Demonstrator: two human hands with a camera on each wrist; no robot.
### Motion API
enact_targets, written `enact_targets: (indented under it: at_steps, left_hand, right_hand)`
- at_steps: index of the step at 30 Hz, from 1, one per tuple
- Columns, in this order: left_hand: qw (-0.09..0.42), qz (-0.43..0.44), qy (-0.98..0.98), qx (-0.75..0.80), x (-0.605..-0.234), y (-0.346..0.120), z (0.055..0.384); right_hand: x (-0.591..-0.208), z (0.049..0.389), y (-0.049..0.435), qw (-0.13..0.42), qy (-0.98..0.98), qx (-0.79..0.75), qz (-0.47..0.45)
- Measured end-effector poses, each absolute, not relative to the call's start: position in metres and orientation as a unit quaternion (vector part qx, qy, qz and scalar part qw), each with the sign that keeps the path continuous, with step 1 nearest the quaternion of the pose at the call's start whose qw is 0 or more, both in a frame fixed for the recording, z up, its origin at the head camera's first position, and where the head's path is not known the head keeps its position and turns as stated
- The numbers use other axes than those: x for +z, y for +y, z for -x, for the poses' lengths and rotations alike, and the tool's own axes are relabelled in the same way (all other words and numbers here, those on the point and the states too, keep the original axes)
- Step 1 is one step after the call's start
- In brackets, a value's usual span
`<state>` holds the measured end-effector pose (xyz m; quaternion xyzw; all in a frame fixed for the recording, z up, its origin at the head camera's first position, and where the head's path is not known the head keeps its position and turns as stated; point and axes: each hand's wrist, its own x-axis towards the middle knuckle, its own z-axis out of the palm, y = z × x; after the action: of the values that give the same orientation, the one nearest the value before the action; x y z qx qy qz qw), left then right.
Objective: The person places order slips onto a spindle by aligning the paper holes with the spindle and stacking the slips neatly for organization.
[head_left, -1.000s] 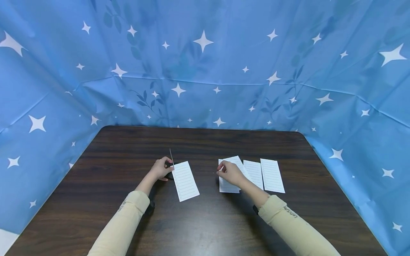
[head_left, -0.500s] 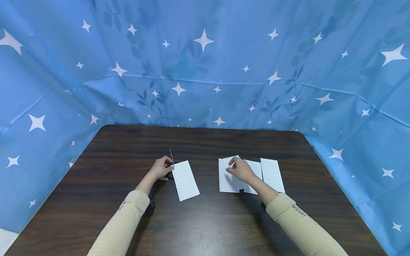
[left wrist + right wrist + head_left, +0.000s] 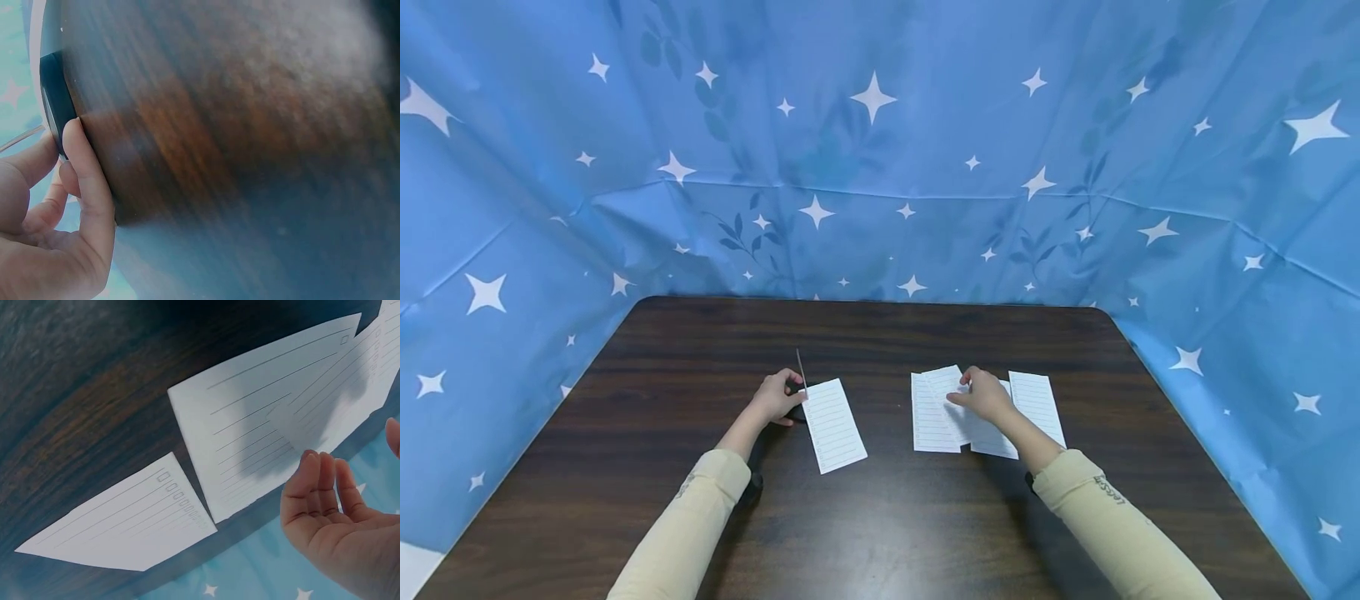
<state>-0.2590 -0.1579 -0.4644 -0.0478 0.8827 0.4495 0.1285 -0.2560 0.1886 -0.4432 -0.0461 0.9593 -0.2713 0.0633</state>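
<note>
On the left, my left hand (image 3: 775, 396) pinches a small black thing (image 3: 56, 87) with a thin grey metal strip (image 3: 801, 367) pointing away from me. What kind of thing it is cannot be told, since the fingers cover part of it. Beside that hand lies a lined white sheet (image 3: 837, 429), slightly turned. My right hand (image 3: 988, 398) hovers with bent fingers and nothing in its grasp, its fingertips close over the third of the right-hand sheets (image 3: 996, 443). To its left, a tilted sheet (image 3: 942, 383) overlaps the leftmost one (image 3: 928, 425).
A further lined sheet (image 3: 1037, 408) lies at the right end of the row, small checkboxes showing in the right wrist view. Everything rests on a dark wood table (image 3: 880, 517). A blue star-printed curtain (image 3: 880, 150) hangs behind its far edge.
My right hand has moved rightward, from over the leftmost sheets to the third. That third sheet now lies a little nearer to me. The left hand keeps still.
</note>
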Motion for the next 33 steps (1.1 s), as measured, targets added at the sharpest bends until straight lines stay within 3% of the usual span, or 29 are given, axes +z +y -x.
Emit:
enact_targets:
  at_steps: [16,33]
  left_hand:
    - [0.125,0.049,0.881,0.453,-0.465,-0.160,0.250]
    - [0.124,0.047,0.881,0.454,-0.462,-0.159,0.258]
  right_hand:
    - [-0.449,0.264,0.180,0.126,0.977,-0.168,-0.024]
    - [-0.454,0.273,0.169,0.152,0.977,-0.133,-0.072]
